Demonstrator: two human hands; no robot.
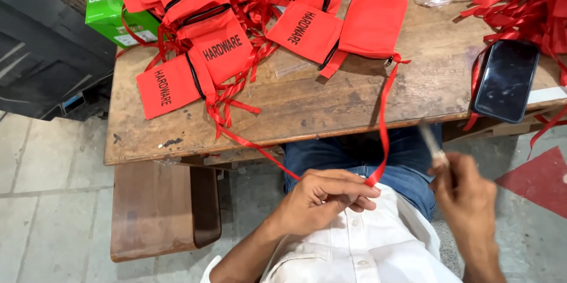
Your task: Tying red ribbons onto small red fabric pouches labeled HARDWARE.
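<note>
My left hand (322, 199) pinches the lower end of a red ribbon (384, 115) that hangs down from a red fabric pouch (373, 23) lying on the wooden table (319, 103). My right hand (468, 191) is raised to the right of it and grips a thin light-coloured tool (433, 144), blurred by motion. Both hands are held over my lap, below the table's front edge.
Several red drawstring pouches (195, 59) with black cords and loose red ribbons are heaped across the table's far side. A dark phone (507, 79) lies at the right, beside a bundle of red ribbons (525, 5). A green box (109, 5) stands at the back left. A wooden bench (156, 212) sits below.
</note>
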